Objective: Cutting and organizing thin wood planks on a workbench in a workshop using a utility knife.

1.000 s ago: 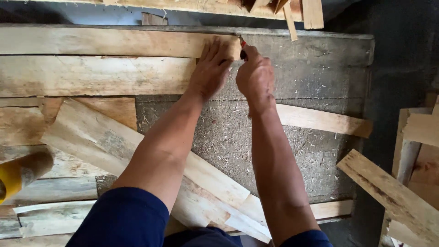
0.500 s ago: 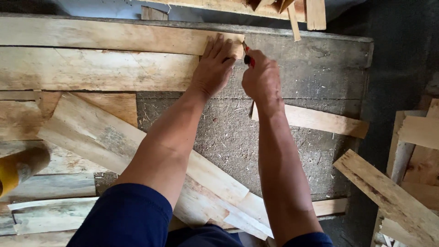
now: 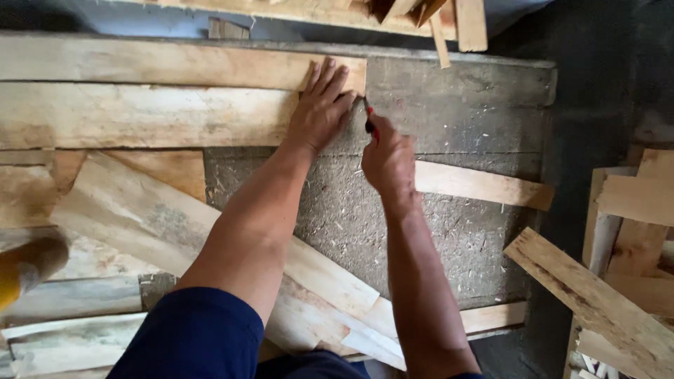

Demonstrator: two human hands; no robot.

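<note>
Head view: left hand (image 3: 324, 105) lies flat, open, on the plank (image 3: 175, 67); right hand (image 3: 388, 160), beside it, grips a red pencil (image 3: 370, 126); steady pressure should keep the plank from shifting.

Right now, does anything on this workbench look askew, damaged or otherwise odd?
Mostly clutter: loose planks lie crisscrossed at angles, and sawdust covers the bench top. The left hand presses flat on a board while the right hand holds a red-tipped tool. Nothing looks broken.
</note>
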